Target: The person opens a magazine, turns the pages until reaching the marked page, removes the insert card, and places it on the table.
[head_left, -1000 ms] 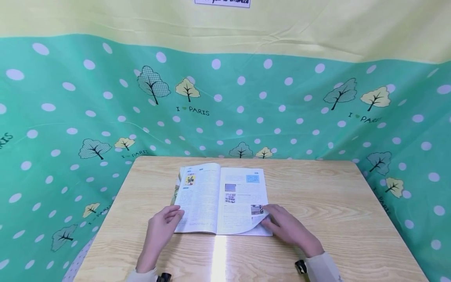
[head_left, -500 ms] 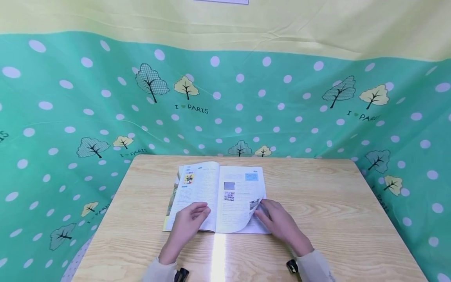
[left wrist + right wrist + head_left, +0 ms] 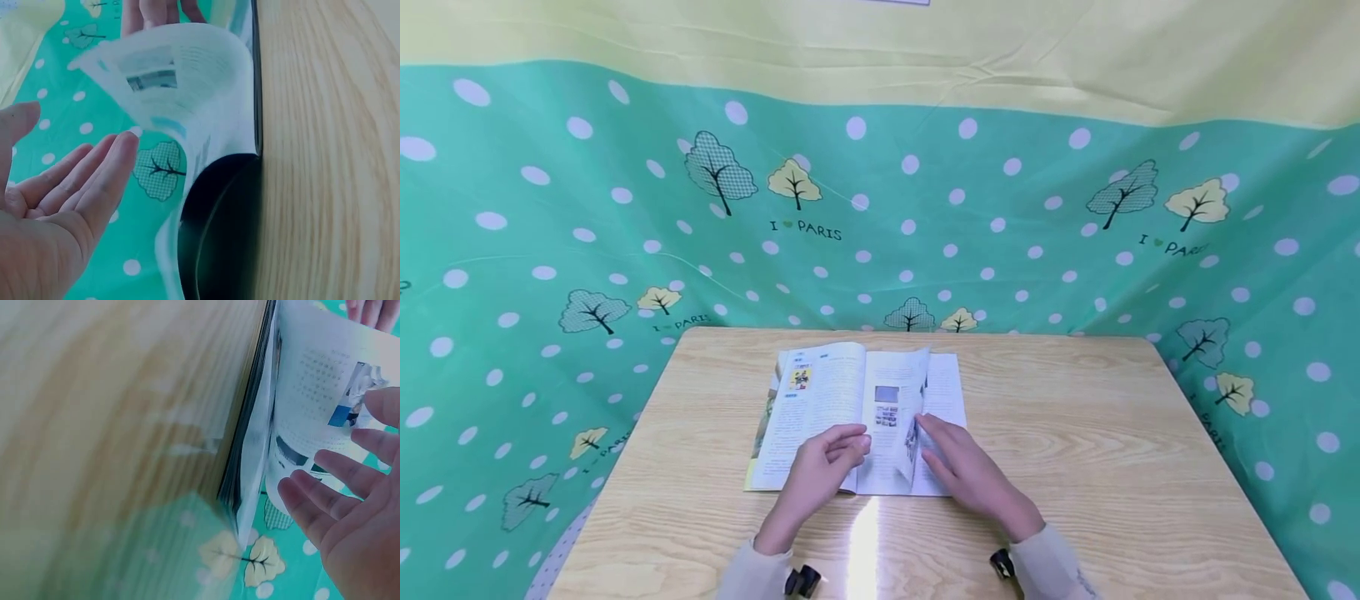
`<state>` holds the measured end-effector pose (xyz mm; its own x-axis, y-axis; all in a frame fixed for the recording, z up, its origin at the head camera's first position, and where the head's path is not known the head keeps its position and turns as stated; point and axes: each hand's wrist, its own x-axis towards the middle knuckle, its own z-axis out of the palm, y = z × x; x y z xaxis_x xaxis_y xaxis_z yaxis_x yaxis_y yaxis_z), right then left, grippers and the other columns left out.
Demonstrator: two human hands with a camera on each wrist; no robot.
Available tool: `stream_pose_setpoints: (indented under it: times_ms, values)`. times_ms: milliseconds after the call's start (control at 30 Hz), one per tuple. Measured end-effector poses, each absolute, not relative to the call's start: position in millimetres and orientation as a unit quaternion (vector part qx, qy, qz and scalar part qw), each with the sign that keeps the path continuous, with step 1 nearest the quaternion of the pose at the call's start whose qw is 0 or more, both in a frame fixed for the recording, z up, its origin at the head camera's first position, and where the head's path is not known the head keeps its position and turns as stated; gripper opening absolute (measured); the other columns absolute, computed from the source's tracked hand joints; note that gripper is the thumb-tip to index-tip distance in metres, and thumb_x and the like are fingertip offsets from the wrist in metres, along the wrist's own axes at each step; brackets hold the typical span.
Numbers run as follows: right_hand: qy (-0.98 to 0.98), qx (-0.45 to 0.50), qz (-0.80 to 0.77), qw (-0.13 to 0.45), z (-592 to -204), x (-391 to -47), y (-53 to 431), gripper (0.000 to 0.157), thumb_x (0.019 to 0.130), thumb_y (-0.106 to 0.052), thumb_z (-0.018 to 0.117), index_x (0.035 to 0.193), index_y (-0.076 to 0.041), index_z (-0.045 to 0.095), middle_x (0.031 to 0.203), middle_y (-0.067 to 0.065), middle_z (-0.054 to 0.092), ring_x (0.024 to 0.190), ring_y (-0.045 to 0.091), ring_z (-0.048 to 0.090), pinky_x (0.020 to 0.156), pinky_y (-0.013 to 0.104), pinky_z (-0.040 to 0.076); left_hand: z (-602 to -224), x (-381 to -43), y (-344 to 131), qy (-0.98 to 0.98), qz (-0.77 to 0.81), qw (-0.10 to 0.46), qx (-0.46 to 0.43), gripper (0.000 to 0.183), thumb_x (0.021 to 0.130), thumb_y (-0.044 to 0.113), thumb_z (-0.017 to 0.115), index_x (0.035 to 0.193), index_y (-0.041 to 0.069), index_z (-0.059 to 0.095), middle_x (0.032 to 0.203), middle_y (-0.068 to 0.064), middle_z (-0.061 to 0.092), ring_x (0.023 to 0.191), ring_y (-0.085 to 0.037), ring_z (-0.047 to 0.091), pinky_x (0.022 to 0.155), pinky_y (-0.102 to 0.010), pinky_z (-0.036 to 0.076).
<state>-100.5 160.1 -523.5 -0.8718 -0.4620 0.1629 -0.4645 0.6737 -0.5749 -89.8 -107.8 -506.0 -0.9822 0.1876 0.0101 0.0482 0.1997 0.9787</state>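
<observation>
An open book [image 3: 820,400] with printed text and small pictures lies on the table. One of its right-hand pages [image 3: 907,457] stands raised and curved, bending over toward the left. Behind this page is my right hand [image 3: 972,471], its extended fingers touching the page's back; the right wrist view shows those fingers [image 3: 340,472] spread against the printed sheet. Over the lower part of the left page hovers my left hand [image 3: 822,467], fingers loosely extended and thumb apart. In the left wrist view, nothing lies between the left fingers [image 3: 103,175] and thumb, and the curled page rises beyond them.
The wooden table [image 3: 1075,417] extends on both sides of the book, with a bright reflection in front of it. A green cloth [image 3: 1022,208] with dots and trees hangs behind and beside the table. Dark wrist devices [image 3: 802,581] sit below both hands.
The right page corner has risen into an upright, curved sheet as my right hand moved left. My left hand left the book's left edge and moved right, toward the spine.
</observation>
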Motion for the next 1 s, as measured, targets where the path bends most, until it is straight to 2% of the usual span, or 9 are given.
stream_pose_setpoints:
  times_ms: [167, 400, 433, 600, 767, 1000]
  values:
    - [-0.915, 0.259, 0.308, -0.002, -522, -100, 152, 0.054, 0.105, -0.026, 0.054, 0.156, -0.018, 0.038, 0.157, 0.010, 0.038, 0.140, 0.028, 0.039, 0.115, 0.048, 0.036, -503, -89, -103, 0.758, 0.642, 0.076, 0.087, 0.046, 0.095, 0.029, 0.071, 0.127, -0.003, 0.063, 0.111, -0.015, 0.072, 0.099, -0.023, 0.071, 0.083, -0.025, 0.060]
    - [-0.918, 0.266, 0.295, -0.020, -519, -100, 145, 0.053, 0.105, -0.025, 0.053, 0.156, -0.021, 0.038, 0.159, 0.007, 0.035, 0.142, 0.029, 0.037, 0.116, 0.047, 0.034, -503, -86, -98, 0.723, 0.676, 0.121, 0.077, 0.043, 0.094, 0.007, 0.070, 0.129, -0.014, 0.055, 0.102, -0.023, 0.071, 0.089, -0.043, 0.071, 0.077, -0.031, 0.062]
    - [-0.918, 0.267, 0.293, -0.021, -519, -100, 144, 0.053, 0.105, -0.024, 0.053, 0.155, -0.021, 0.038, 0.159, 0.006, 0.035, 0.142, 0.030, 0.037, 0.116, 0.047, 0.034, -508, -87, -98, 0.720, 0.679, 0.121, 0.076, 0.043, 0.093, 0.007, 0.070, 0.128, -0.014, 0.056, 0.101, -0.022, 0.072, 0.087, -0.042, 0.071, 0.076, -0.031, 0.062]
    - [-0.921, 0.270, 0.280, -0.015, -520, -101, 144, 0.054, 0.104, -0.026, 0.056, 0.155, -0.021, 0.039, 0.159, 0.008, 0.035, 0.141, 0.032, 0.038, 0.115, 0.049, 0.036, -510, -88, -101, 0.733, 0.669, 0.109, 0.058, 0.038, 0.093, 0.003, 0.069, 0.125, -0.015, 0.058, 0.099, -0.021, 0.073, 0.082, -0.038, 0.073, 0.073, -0.030, 0.063]
    - [-0.931, 0.267, 0.248, -0.026, -517, -100, 149, 0.064, 0.100, -0.032, 0.063, 0.156, -0.018, 0.036, 0.159, 0.012, 0.034, 0.142, 0.033, 0.036, 0.115, 0.050, 0.036, -511, -89, -112, 0.734, 0.671, 0.097, 0.038, 0.037, 0.092, 0.001, 0.068, 0.124, -0.015, 0.058, 0.098, -0.022, 0.072, 0.081, -0.036, 0.073, 0.073, -0.031, 0.063]
    - [-0.945, 0.253, 0.175, -0.112, -514, -98, 166, 0.079, 0.089, -0.039, 0.076, 0.153, -0.009, 0.040, 0.157, 0.020, 0.033, 0.142, 0.043, 0.032, 0.115, 0.057, 0.032, -512, -87, -141, 0.734, 0.676, 0.059, -0.029, 0.029, 0.090, -0.005, 0.069, 0.117, -0.012, 0.063, 0.093, -0.021, 0.073, 0.079, -0.032, 0.073, 0.073, -0.031, 0.063]
